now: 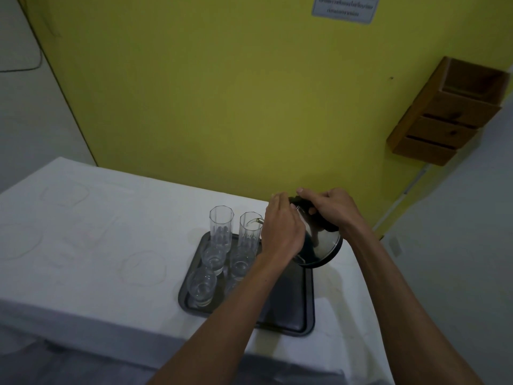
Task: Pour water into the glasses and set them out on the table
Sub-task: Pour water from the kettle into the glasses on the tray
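Steel kettle (319,240) hung tilted over tray's (288,309) far-right corner, spout in right tall glass (247,237); R hand (330,207) gripped black handle (305,207), L hand (280,232) cupped its lid side; prob. heavy, slick; glasses thin, tippy, so hold low.

**Yellow wall, dim room**

Ahead of me stands a yellow-green wall (222,93), evenly but dimly lit. A white paper notice (345,8) is stuck high on it, its print too blurred for me to read. To the right I see a wooden drawer unit (444,118) mounted on it, its top compartment open. A pale wall (25,120) with a dark cable (30,68) flanks the left. Below is a table (97,218) under a white cloth.
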Motion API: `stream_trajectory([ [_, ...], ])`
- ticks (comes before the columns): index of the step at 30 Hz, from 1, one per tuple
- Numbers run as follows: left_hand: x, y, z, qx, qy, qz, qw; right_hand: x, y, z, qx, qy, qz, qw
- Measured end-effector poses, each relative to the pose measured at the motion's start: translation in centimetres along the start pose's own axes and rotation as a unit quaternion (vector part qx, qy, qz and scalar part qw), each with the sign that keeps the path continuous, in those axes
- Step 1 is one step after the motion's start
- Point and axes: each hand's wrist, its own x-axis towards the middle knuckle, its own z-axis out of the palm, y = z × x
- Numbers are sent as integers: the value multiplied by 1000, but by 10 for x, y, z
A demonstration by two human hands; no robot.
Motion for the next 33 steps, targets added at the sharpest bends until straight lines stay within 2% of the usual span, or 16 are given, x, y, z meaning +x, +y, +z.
stream_trajectory([
  [33, 1, -7, -2, -5, 4, 4, 1000, 1, -7, 2, -15, -9, -13, 1000],
])
